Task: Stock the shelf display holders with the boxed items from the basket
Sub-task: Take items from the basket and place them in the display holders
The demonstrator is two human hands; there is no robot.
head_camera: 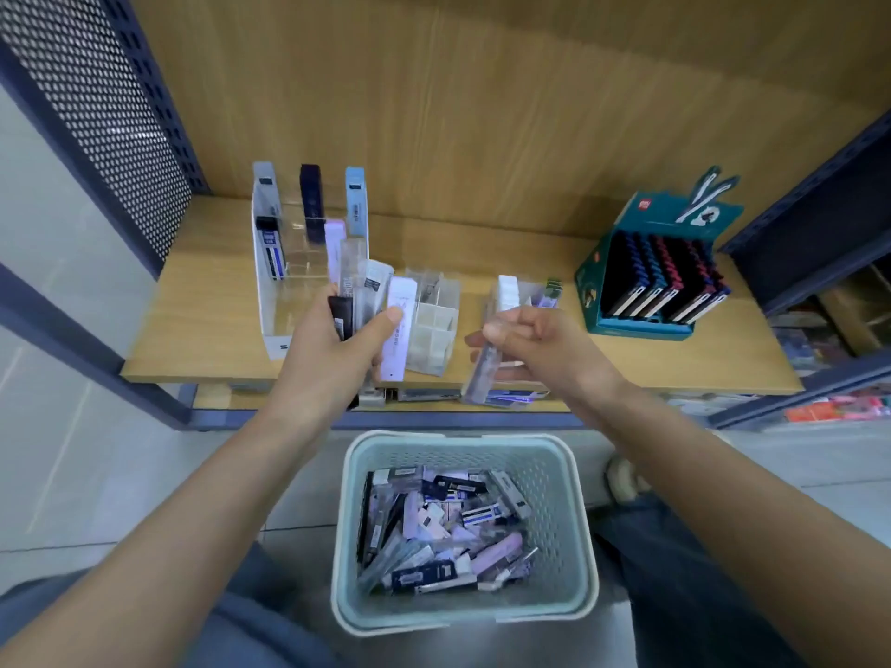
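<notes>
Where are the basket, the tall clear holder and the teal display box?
basket (458,612), head view, near wall below the rim.
tall clear holder (263,306), head view, white left side wall.
teal display box (592,282), head view, left side panel.

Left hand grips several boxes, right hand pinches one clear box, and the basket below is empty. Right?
No: the head view shows the basket holding many boxed items. The left hand does grip several boxes, and the right hand pinches one clear box.

Person: dress as seen from above
Left hand (332,349), right hand (540,339) and forearms bare; blue-grey denim trousers (684,585); one pale rounded shoe toe (623,479).
</notes>
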